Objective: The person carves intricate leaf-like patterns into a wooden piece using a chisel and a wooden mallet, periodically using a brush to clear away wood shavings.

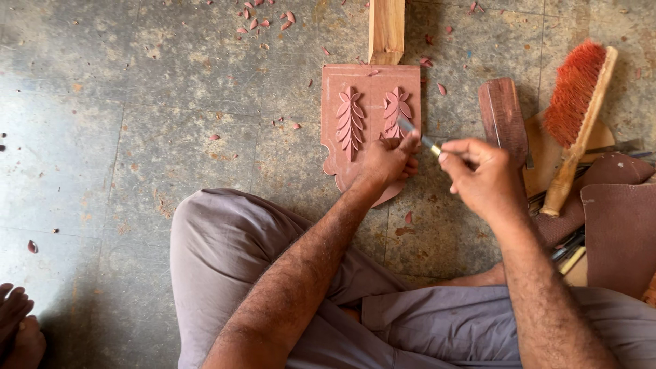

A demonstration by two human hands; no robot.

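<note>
Grey trousers [273, 273] on the person's folded legs filled the near edge of the view, and toes of another foot [17, 321] showed at the bottom left corner. Beneath lay a worn grey stone floor [102, 137], stained and mottled, scattered with small reddish chips [263, 20], with wide bare floor to the left. In the middle lay the carved panel [355, 116], a flat reddish-brown board with a scalloped lower edge and two raised leaf sprigs, the left one longer; its top edge met a pale wooden batten [387, 27]. The left hand [386, 160] rested on the panel's lower right part, fingers curled and pressing beside the blade. The right hand [478, 174], just off the panel's right edge, had its fingers clenched around a slim chisel [417, 135] whose tip touched the right sprig. Further right, close together, lay a dark wooden block [503, 116], an orange-bristled brush [577, 109] and sheets of brown abrasive paper [618, 225], crowding that side.
</note>
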